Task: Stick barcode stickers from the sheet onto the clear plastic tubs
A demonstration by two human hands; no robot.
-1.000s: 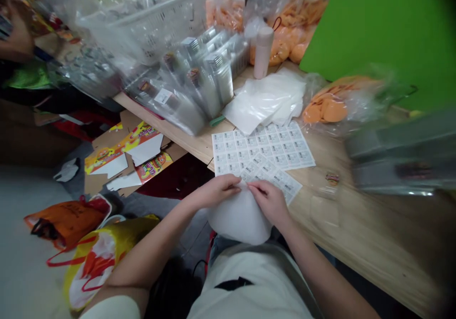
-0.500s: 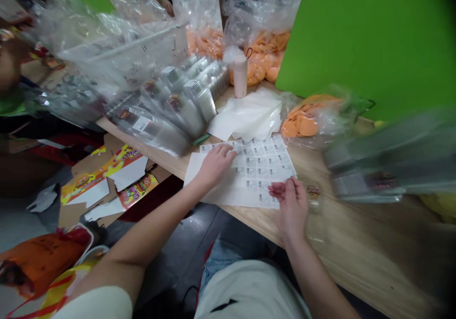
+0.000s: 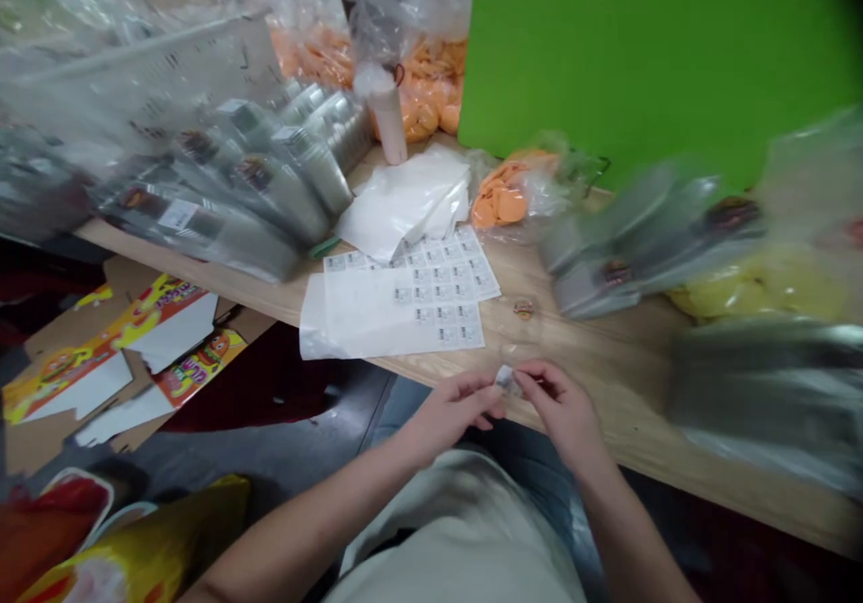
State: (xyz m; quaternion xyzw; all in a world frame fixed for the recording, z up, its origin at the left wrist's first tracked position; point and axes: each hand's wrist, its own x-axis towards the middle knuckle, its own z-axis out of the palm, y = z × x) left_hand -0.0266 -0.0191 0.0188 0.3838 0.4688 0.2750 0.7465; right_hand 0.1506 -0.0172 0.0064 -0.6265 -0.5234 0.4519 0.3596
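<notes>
Just above the table's front edge, a small white sticker (image 3: 505, 376) with grey print is pinched between my two hands. The fingertips of my left hand (image 3: 462, 405) close on its left side. My right hand (image 3: 563, 410) grips its right side between thumb and index finger. Beyond them to the left, a sheet of printed stickers (image 3: 431, 302) lies flat, with bare backing on its left part. A clear pouch (image 3: 522, 311) with a small burger print rests on the wood just beyond my right hand.
White sheets (image 3: 408, 199) and a bag of orange discs (image 3: 505, 194) lie behind the stickers. Stacked clear packs (image 3: 262, 194) stand at left near a pale bottle (image 3: 389, 122). More packs (image 3: 627, 243) and a green panel (image 3: 640, 64) are at right. Printed cartons (image 3: 135, 351) lie lower left.
Both hands have left the sticker sheet and come together near the table edge, with a sticker now between them. The view has swung to the right.
</notes>
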